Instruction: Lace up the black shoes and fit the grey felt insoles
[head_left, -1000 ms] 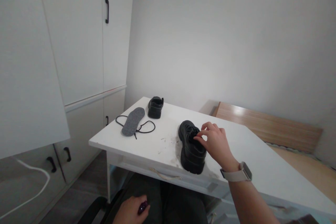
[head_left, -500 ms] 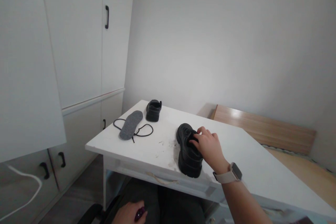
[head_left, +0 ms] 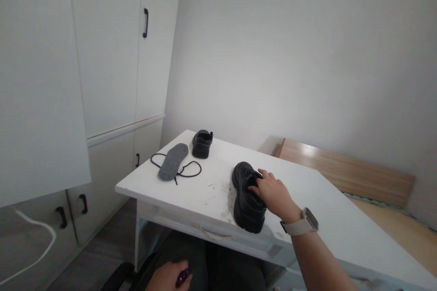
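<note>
The right hand lies on top of the near shoe, fingers spread loosely over its laced upper and curled a little around it, touching rather than lifting; a pale watch sits on the wrist. That shoe stands upright on its thick sole near the front edge of the white table, toe pointing toward 12 o'clock, with faint specks of dirt on the tabletop at its 9 o'clock. The left hand rests low at 6 o'clock of the view, below the table edge, closed around a small dark purple thing that shows only partly, so I cannot tell what it is. At 10 o'clock from the near shoe, well apart, a grey insole lies flat with a black lace looping around and under it. The second shoe stands just beyond the insole at the table's far edge. White cupboards with black handles fill the left.
</note>
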Available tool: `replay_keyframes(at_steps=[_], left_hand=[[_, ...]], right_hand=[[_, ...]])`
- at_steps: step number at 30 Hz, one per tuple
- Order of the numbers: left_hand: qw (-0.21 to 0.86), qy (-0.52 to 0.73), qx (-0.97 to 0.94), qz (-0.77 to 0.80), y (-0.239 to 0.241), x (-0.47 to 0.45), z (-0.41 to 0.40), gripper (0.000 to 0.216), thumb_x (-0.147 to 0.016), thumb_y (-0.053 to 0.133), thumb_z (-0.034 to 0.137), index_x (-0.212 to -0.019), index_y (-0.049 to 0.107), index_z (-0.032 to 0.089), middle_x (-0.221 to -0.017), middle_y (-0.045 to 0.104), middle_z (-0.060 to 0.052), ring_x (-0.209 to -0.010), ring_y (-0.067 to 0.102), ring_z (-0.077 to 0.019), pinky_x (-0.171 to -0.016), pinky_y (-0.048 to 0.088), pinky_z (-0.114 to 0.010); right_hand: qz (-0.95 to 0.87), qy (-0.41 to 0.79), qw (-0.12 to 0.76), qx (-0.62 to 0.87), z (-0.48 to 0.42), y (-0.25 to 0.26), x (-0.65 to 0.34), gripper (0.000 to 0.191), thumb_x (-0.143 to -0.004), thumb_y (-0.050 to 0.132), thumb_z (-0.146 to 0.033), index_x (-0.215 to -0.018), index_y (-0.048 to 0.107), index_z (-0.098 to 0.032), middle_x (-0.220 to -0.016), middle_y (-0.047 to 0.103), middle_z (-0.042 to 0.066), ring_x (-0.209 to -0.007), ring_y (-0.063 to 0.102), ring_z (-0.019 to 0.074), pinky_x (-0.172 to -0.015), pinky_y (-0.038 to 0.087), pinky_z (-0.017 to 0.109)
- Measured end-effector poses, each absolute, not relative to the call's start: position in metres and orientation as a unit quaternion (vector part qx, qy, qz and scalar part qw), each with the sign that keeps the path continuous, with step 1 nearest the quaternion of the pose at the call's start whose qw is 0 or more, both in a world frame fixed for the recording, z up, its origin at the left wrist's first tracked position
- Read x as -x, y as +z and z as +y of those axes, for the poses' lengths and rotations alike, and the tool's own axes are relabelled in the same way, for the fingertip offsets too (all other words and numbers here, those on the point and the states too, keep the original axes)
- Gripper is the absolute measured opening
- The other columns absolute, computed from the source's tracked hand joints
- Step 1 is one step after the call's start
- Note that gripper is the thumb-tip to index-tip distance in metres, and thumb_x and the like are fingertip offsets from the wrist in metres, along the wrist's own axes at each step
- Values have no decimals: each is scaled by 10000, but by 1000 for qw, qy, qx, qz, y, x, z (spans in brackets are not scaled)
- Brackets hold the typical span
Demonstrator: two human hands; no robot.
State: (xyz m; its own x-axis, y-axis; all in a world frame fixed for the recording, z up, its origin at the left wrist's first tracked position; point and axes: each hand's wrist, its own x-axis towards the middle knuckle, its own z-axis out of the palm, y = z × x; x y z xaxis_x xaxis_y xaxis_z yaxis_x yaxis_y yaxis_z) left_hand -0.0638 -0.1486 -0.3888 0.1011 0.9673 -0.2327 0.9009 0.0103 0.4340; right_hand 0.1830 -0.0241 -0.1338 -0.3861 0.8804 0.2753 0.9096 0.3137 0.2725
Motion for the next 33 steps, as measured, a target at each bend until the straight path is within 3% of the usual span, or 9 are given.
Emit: replay_keyframes(at_steps=[3,7,10,13,15,19,25,29,33], left_hand=[[249,68,-702,664,-392,64,-148,208,-926,516,324,-962,705,247,-977,748,-45,-958,691,-212,-796,457,-273],[253,75,-699,665,-394,64,-149,207,-914,525,318,-970,711,247,-980,749,-47,-962,689,-218,-799,456,-272],[246,81,-696,669,-393,63,-149,207,-912,520,311,-959,710,243,-967,746,-53,-957,687,-224,-805,453,-276],[248,81,-696,669,-393,64,-149,209,-916,511,318,-936,705,242,-948,744,-56,-938,688,-222,-791,453,-275],[248,81,-698,667,-393,64,-149,216,-922,502,322,-938,702,244,-951,742,-56,-943,686,-218,-789,454,-273],[247,78,-697,669,-394,64,-150,218,-920,507,333,-965,702,246,-980,740,-58,-969,681,-222,-810,454,-277],[252,82,-698,665,-391,64,-150,227,-915,494,331,-961,701,252,-980,744,-53,-961,683,-218,-809,455,-273],[257,78,-695,667,-387,64,-150,224,-907,505,324,-962,709,249,-982,744,-66,-966,686,-229,-813,462,-286],[261,76,-691,670,-384,64,-150,224,-909,521,306,-988,721,246,-1006,747,-69,-984,690,-234,-826,477,-286]], right_hand=[[-812,-128,88,562,-13,-144,-189,258,-921,602,-325,-1019,746,-135,-1384,574,220,-1158,612,364,-906,538,518],[-812,-37,224,538,0,-162,-204,234,-930,562,-270,-1048,752,-199,-1324,606,161,-1180,606,290,-1000,502,475],[-812,1,296,504,-1,-165,-211,184,-913,580,-269,-937,757,-227,-1255,626,126,-1163,607,268,-1031,478,474],[-808,-46,336,482,-8,-157,-212,106,-875,629,-290,-827,696,-222,-1212,613,112,-1138,598,276,-1008,482,484],[-807,-98,338,475,-12,-151,-210,57,-852,652,-270,-881,659,-222,-1223,591,109,-1139,580,284,-986,488,486],[-818,-116,277,491,-8,-145,-205,163,-822,665,-210,-984,657,-225,-1229,581,108,-1112,577,292,-966,496,497],[-844,16,283,454,2,-144,-204,89,-862,565,-217,-905,642,-212,-1128,593,105,-1108,575,250,-1014,481,485],[-832,130,298,450,-4,-139,-207,146,-833,617,-366,-865,584,-227,-1149,573,101,-1086,584,241,-888,561,438],[-815,136,330,457,-5,-137,-207,157,-782,649,-358,-813,577,-222,-1097,568,96,-1027,595,235,-816,585,408]])
